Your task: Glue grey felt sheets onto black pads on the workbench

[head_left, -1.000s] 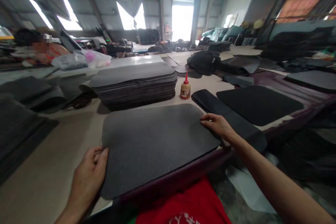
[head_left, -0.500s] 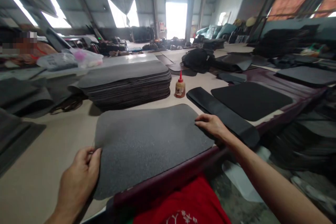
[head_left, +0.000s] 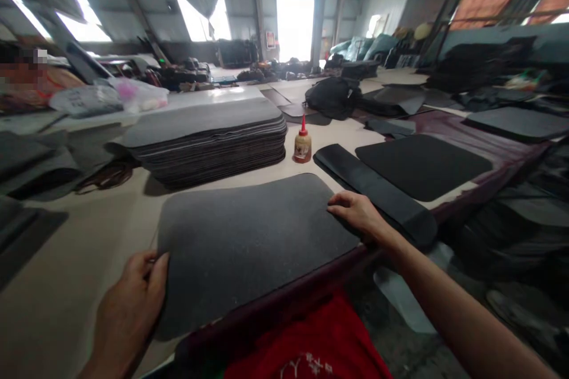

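A dark grey sheet with rounded corners (head_left: 249,243) lies before me at the table's front edge. At its left edge, my left hand (head_left: 131,302) is closed, thumb and fingers pinching the rim. My right hand (head_left: 355,210) pinches the sheet's right edge near the far corner. The fingertips under the sheet are hidden. Beyond it stands a glue bottle (head_left: 303,145) with a red pointed nozzle and a brownish content. To the bottle's left rises a thick stack of similar grey sheets (head_left: 213,142).
A folded black strip (head_left: 373,189) and a black sheet (head_left: 422,166) lie to the right. Several dark pieces (head_left: 35,160) lie at the left, near plastic bags (head_left: 137,95). A black bag-like bundle (head_left: 333,96) sits farther back. A person (head_left: 26,80) is at the far left.
The whole view has shifted slightly, so things sit a little farther left and higher. Both hands keep the same hold on the sheet.
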A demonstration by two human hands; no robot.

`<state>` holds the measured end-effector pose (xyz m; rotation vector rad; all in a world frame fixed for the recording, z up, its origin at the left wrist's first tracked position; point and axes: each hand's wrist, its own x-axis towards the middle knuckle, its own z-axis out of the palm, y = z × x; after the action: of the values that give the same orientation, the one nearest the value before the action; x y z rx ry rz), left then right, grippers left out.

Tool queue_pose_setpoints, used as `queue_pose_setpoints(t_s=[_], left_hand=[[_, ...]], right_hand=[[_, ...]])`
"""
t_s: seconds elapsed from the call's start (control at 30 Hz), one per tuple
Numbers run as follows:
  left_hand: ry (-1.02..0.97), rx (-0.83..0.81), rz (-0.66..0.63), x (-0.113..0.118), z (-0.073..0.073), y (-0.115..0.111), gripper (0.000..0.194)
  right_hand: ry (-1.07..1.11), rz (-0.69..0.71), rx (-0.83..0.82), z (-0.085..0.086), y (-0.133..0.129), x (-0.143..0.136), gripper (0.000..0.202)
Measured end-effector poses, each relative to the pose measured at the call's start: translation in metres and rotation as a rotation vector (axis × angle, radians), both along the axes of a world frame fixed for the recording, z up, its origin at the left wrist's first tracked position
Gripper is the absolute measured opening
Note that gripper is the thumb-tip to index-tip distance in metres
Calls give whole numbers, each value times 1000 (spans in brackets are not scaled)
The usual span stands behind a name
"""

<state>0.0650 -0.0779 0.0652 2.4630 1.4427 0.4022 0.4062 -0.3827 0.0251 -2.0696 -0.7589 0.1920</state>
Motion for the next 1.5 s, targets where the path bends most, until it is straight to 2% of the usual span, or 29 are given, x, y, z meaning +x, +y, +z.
queue_pose_setpoints(t_s=[0.23,0.43,0.57,0.67,0.77,0.83,0.97,1.07,1.27,1.5], left_hand=[[15,-36,18,0,-4,3,43],[-7,-39,2,0,-4,3,42],[-7,-27,-1,0,-4,3,42],[-18,-19,2,-1,-5,4,41],[-24,-3,-11,-2,-9,6,40],[-25,16,-26,-3,-12,7,41],[-49,20,-38,-3,-12,8,45],[-53,-16,-22,-2,-10,7,46],[-68,-43,16,-2,-10,6,47],[-50,-59,22,-2,-10,7,48]], right_hand=[[-49,-3,22,-1,-1,1,22],[-17,-203,115,-2,-4,4,47],[65,-278,177,-7,-7,7,48],[76,-263,164,-10,-8,5,44],[69,-198,102,-6,-7,4,39],[58,-143,46,3,-3,9,34],[0,-58,-56,27,18,34,23],[-31,-25,-144,36,40,55,15],[-73,-32,-317,28,74,76,10],[-70,-52,-459,26,85,86,19]])
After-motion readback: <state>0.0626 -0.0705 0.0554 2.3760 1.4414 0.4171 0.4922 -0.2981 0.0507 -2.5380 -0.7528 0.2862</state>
